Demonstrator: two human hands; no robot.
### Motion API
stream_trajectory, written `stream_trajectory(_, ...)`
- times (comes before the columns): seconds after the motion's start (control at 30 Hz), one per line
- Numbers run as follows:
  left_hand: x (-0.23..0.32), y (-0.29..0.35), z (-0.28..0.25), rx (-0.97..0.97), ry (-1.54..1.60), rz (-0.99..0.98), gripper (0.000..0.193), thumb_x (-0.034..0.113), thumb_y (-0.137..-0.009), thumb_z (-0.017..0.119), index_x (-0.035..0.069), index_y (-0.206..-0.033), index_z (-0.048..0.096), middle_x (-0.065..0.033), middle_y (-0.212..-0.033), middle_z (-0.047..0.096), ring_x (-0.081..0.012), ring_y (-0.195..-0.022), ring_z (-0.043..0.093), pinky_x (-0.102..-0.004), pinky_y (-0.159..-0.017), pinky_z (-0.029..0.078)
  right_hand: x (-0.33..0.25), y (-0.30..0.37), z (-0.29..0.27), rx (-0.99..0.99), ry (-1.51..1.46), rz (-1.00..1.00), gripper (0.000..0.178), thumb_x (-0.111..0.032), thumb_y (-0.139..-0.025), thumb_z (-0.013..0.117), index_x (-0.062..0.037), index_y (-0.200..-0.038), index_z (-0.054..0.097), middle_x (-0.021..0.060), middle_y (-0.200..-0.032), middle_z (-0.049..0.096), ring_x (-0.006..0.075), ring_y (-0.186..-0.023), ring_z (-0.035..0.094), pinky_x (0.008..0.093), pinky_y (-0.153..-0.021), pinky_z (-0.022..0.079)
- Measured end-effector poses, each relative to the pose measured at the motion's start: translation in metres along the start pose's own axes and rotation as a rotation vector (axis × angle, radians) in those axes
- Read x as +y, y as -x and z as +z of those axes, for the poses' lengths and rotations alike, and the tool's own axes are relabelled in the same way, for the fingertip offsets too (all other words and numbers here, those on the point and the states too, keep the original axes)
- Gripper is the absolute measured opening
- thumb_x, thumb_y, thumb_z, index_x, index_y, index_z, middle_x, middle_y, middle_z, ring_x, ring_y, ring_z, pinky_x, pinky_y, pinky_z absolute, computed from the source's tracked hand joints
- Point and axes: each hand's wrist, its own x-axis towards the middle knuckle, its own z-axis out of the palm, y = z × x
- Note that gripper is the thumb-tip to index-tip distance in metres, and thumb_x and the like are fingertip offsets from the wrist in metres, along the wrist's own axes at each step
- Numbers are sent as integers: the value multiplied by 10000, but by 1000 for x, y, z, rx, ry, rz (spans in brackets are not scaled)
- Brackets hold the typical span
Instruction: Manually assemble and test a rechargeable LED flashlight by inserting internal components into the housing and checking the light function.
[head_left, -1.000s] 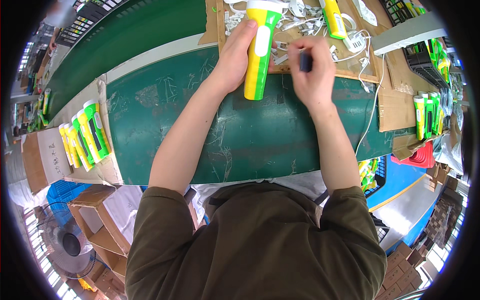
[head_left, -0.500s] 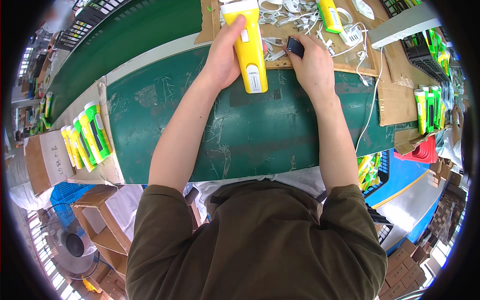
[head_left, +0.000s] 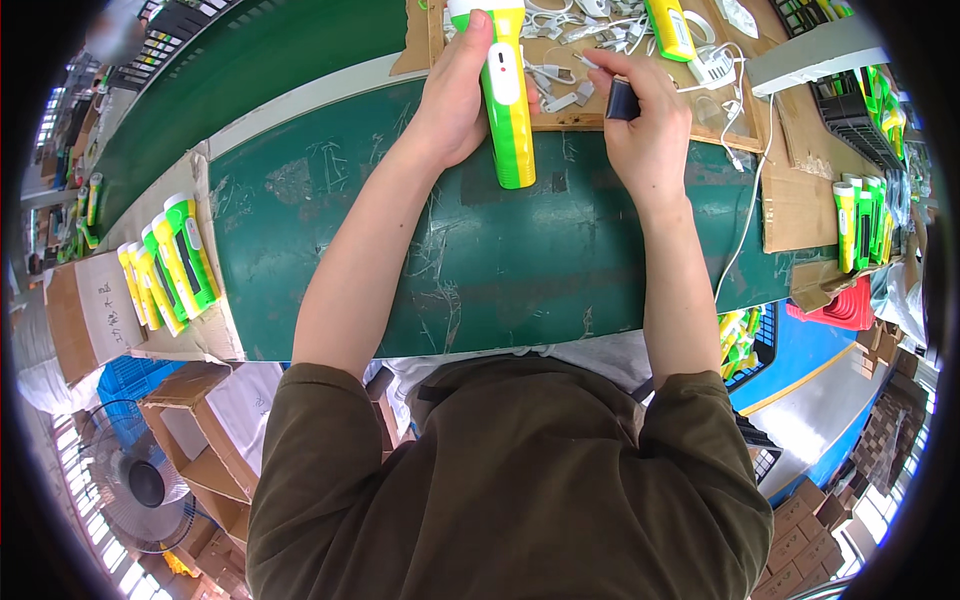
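Note:
My left hand [head_left: 452, 112] is wrapped around a yellow and green flashlight [head_left: 514, 140], its white head pointing away from me. The thumb lies along its upper side. Facing up on the flashlight is a white oval panel with a small dark slot and a red dot. To its right, my right hand [head_left: 652, 130] is closed, pinching a thin white cable plug [head_left: 588, 62] between thumb and forefinger. A small black block [head_left: 622, 100] is tucked in the same hand. The plug is apart from the flashlight.
A shallow wooden-edged tray [head_left: 570, 122] of white cables lies ahead, with another flashlight [head_left: 670, 30] and a white charger block [head_left: 712, 66]. Several flashlights [head_left: 168, 265] stand on cardboard at the left. More flashlights [head_left: 862, 222] stand at the right. A white cable [head_left: 745, 240] crosses the green table.
The flashlight has been turned in my left hand, from its yellow switch side to the panel with the slot. My right hand has moved slightly right and now pinches a white plug.

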Motion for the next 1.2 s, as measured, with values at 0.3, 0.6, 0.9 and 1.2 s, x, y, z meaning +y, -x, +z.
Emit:
stream_trajectory(0.3,-4,-6,0,135,203,-66,453,460,-1024,341,56,-1112,524,-63,-862,580,-177,-729,599,-315,-673,519,-4,1,-1,-10,-16,87,182,4,-718,708,-63,-881,664,81,-807,634,288,-785,610,374,-688,481)
stream_trajectory(0.6,4,-4,10,106,313,26,519,512,-1009,351,71,-1244,490,-70,-999,579,-185,-861,593,-333,-730,519,1,4,2,-127,-43,71,188,-21,-755,706,-56,-924,630,100,-861,608,303,-790,590,388,-696,476)
stream_trajectory(0.9,12,-3,6,189,342,-98,577,589,-978,349,86,-1190,535,-73,-915,594,-204,-790,598,-347,-693,515,4,6,0,20,-138,263,262,-145,-825,715,-50,-1030,583,140,-990,559,314,-806,591,407,-728,493)
stream_trajectory(1.2,13,1,-10,-4,424,-30,689,680,-946,257,58,-1131,488,-105,-857,595,-219,-781,648,-409,-754,555,-5,8,12,-96,-1,179,279,-171,-802,735,-47,-1013,602,119,-878,587,280,-764,620,387,-692,498)
